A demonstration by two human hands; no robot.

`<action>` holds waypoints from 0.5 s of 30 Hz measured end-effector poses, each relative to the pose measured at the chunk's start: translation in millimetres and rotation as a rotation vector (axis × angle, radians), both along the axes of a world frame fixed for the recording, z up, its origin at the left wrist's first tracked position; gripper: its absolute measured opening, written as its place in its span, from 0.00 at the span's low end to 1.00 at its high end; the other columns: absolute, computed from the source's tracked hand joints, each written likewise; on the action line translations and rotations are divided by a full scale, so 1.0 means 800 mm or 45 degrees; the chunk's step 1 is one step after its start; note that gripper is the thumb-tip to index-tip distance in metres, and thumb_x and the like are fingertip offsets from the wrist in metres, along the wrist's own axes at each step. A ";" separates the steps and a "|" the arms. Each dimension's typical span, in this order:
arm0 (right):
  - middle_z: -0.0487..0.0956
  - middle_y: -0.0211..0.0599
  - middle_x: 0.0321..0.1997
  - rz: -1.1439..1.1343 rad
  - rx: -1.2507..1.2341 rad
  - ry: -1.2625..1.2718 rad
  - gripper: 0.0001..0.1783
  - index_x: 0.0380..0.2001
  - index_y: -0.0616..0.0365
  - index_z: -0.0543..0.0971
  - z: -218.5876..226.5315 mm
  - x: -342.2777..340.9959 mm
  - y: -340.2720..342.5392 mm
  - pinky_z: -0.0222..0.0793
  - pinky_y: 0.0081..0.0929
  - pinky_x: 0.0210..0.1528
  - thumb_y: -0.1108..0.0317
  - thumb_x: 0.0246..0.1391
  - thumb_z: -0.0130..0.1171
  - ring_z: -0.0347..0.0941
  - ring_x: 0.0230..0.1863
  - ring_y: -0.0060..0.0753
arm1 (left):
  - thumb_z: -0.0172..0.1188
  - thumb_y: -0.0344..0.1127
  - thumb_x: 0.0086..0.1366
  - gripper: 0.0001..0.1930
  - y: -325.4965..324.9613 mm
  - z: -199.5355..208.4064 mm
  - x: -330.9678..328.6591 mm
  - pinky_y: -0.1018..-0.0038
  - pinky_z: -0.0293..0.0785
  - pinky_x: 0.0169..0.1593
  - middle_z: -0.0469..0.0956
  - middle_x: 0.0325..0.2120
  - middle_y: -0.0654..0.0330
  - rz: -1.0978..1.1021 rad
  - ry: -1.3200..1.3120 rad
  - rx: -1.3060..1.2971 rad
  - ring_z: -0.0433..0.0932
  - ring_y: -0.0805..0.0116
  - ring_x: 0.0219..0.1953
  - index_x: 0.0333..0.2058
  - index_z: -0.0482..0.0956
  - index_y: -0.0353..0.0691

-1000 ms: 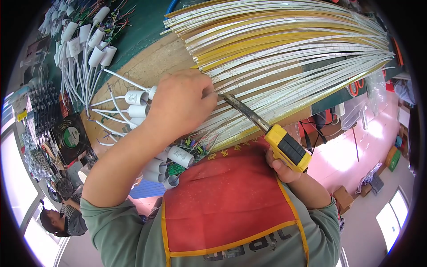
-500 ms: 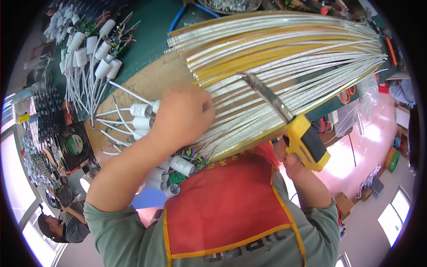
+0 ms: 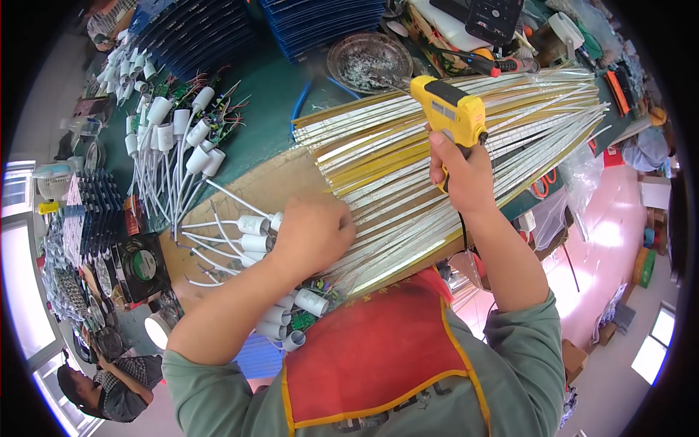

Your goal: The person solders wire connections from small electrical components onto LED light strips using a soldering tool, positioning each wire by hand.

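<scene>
My right hand grips a yellow and black pistol-shaped soldering gun with a cord hanging from its handle. The gun's thin tip points left, at the edge of a round metal dish with silvery scraps in it. Closed over the left ends of long white and yellow strips is my left hand; its fingertips are hidden, and I cannot see what they hold. Beside its wrist lie white cylindrical lamp caps with white cables. More caps with small green circuit boards sit under the forearm.
A brown board lies beneath the strips. Bundled cabled caps spread over the green table at left. Behind stand stacks of blue panels. A phone lies far right, a small fan at left. Other people are at left.
My right hand has lifted the soldering gun from near the apron, up and away over the strips to the dish. My left hand stays by the strip ends. The view has shifted, showing more of the far table.
</scene>
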State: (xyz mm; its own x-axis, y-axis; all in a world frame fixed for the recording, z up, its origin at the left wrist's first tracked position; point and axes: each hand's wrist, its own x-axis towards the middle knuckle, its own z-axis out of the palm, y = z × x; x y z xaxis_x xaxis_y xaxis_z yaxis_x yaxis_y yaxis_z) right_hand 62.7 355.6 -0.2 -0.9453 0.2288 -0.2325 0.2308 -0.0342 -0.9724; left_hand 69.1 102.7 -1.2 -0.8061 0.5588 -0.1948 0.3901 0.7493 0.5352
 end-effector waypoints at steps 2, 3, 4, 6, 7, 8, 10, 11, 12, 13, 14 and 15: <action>0.73 0.26 0.17 0.003 0.024 -0.006 0.19 0.34 0.63 0.78 0.002 0.001 -0.002 0.62 0.20 0.23 0.54 0.56 0.65 0.67 0.19 0.16 | 0.63 0.39 0.57 0.09 0.000 0.000 0.000 0.55 0.74 0.43 0.80 0.27 0.51 0.006 -0.001 -0.006 0.79 0.47 0.35 0.26 0.82 0.39; 0.72 0.26 0.19 0.021 0.113 -0.005 0.18 0.40 0.64 0.78 0.002 0.001 -0.003 0.62 0.19 0.23 0.57 0.59 0.63 0.66 0.19 0.16 | 0.64 0.39 0.57 0.09 0.000 0.001 0.000 0.55 0.73 0.44 0.80 0.27 0.51 0.008 0.003 -0.003 0.79 0.47 0.35 0.26 0.82 0.39; 0.71 0.25 0.21 0.034 0.203 -0.005 0.18 0.45 0.65 0.77 0.002 0.001 -0.003 0.62 0.18 0.22 0.59 0.62 0.62 0.66 0.19 0.16 | 0.64 0.39 0.57 0.09 0.000 0.001 0.000 0.55 0.72 0.45 0.80 0.27 0.52 0.006 0.005 0.001 0.79 0.48 0.35 0.26 0.82 0.39; 0.72 0.25 0.21 0.013 0.229 -0.023 0.17 0.44 0.64 0.77 -0.002 0.001 -0.003 0.62 0.17 0.22 0.60 0.62 0.62 0.66 0.19 0.16 | 0.63 0.40 0.58 0.09 -0.001 -0.002 0.000 0.56 0.72 0.46 0.80 0.27 0.52 0.003 0.011 0.006 0.79 0.48 0.36 0.26 0.82 0.40; 0.72 0.24 0.21 -0.004 0.253 -0.040 0.16 0.43 0.63 0.78 -0.003 0.000 -0.003 0.61 0.17 0.21 0.60 0.61 0.63 0.67 0.19 0.15 | 0.63 0.40 0.58 0.09 -0.002 -0.003 0.001 0.56 0.71 0.47 0.80 0.27 0.53 0.005 0.018 0.009 0.79 0.49 0.36 0.26 0.82 0.40; 0.72 0.24 0.21 -0.003 0.254 -0.041 0.16 0.43 0.63 0.78 -0.002 0.000 -0.002 0.61 0.17 0.21 0.60 0.61 0.63 0.67 0.19 0.15 | 0.63 0.40 0.58 0.09 -0.002 -0.003 0.001 0.56 0.71 0.47 0.80 0.27 0.53 0.006 0.017 0.010 0.79 0.49 0.36 0.26 0.82 0.40; 0.75 0.29 0.22 -0.012 0.408 -0.006 0.24 0.40 0.65 0.78 -0.002 0.002 0.002 0.66 0.24 0.29 0.53 0.55 0.68 0.69 0.24 0.20 | 0.63 0.40 0.58 0.09 -0.002 -0.003 0.001 0.56 0.71 0.47 0.80 0.27 0.53 0.017 0.012 0.007 0.79 0.49 0.36 0.26 0.82 0.40; 0.75 0.29 0.22 -0.009 0.407 -0.007 0.24 0.40 0.65 0.78 0.001 0.002 0.004 0.66 0.24 0.29 0.53 0.55 0.68 0.69 0.24 0.20 | 0.63 0.40 0.58 0.09 -0.001 -0.003 0.001 0.56 0.71 0.47 0.80 0.27 0.53 0.020 0.011 0.006 0.79 0.49 0.36 0.26 0.82 0.40; 0.76 0.29 0.23 0.008 0.388 -0.061 0.24 0.41 0.65 0.78 0.004 0.002 0.005 0.67 0.25 0.30 0.54 0.55 0.68 0.69 0.25 0.22 | 0.63 0.40 0.58 0.09 -0.001 -0.003 0.001 0.56 0.71 0.46 0.80 0.27 0.53 0.012 0.016 -0.008 0.79 0.49 0.36 0.26 0.82 0.40; 0.77 0.30 0.24 0.022 0.371 -0.117 0.23 0.42 0.65 0.78 0.006 0.004 0.007 0.68 0.26 0.31 0.54 0.55 0.68 0.70 0.26 0.23 | 0.63 0.40 0.58 0.09 0.000 -0.003 0.001 0.56 0.71 0.46 0.80 0.27 0.53 0.001 0.020 -0.020 0.79 0.48 0.36 0.26 0.82 0.40; 0.77 0.30 0.24 0.021 0.373 -0.119 0.23 0.42 0.65 0.78 0.003 0.004 0.010 0.68 0.26 0.31 0.54 0.55 0.68 0.70 0.26 0.23 | 0.63 0.40 0.58 0.09 0.000 -0.003 0.001 0.56 0.71 0.46 0.80 0.27 0.53 0.000 0.017 -0.019 0.79 0.48 0.36 0.26 0.82 0.40; 0.77 0.30 0.24 0.020 0.391 -0.089 0.23 0.42 0.65 0.78 -0.003 0.004 0.013 0.68 0.26 0.31 0.54 0.55 0.68 0.70 0.26 0.23 | 0.63 0.40 0.57 0.09 -0.001 -0.003 0.000 0.56 0.72 0.46 0.80 0.27 0.52 0.003 0.023 -0.006 0.79 0.48 0.35 0.26 0.82 0.40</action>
